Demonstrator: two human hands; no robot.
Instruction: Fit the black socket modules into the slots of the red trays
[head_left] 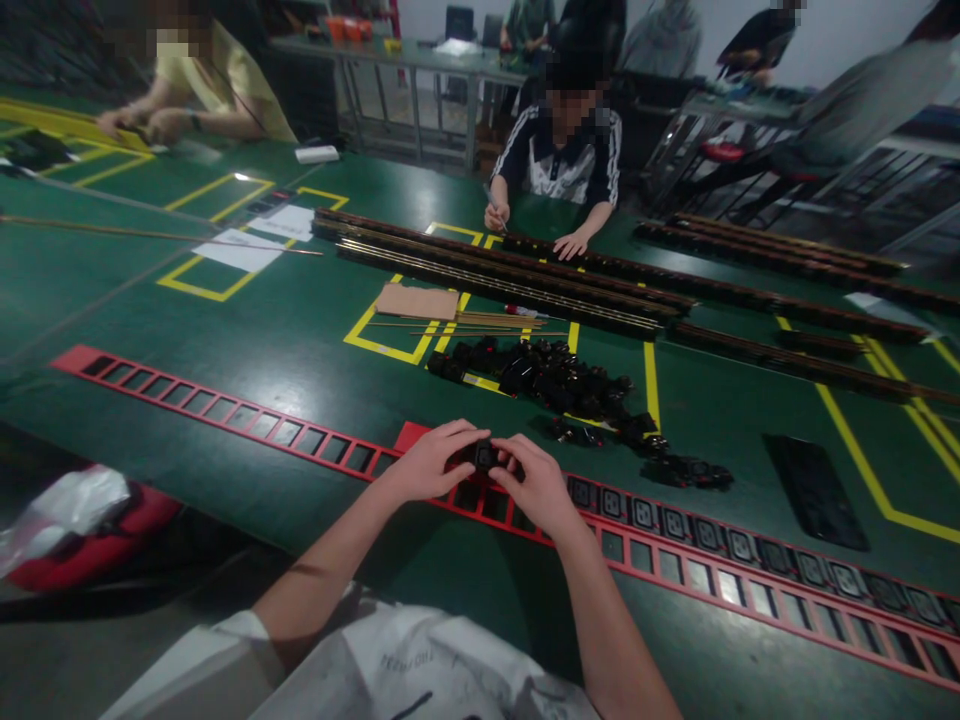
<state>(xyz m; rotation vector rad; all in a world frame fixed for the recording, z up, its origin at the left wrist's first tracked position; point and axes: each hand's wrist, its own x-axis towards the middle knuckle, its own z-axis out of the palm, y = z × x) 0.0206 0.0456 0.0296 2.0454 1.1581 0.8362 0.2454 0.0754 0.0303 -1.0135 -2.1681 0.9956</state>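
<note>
My left hand and my right hand meet in front of me, both closed by the fingertips around a small black socket. The socket's square face points up towards me. Beneath my hands runs a red strip, its right part filled with a row of similar black sockets. Alongside it, nearer to me, lies a long red strip with rectangular openings. My fingers partly hide the held socket and the strip under it.
A pile of black sockets lies beyond my hands. Farther back are long dark rails, a cardboard piece and thin sticks. At right lies a flat black panel. Across the table a person holds a pen.
</note>
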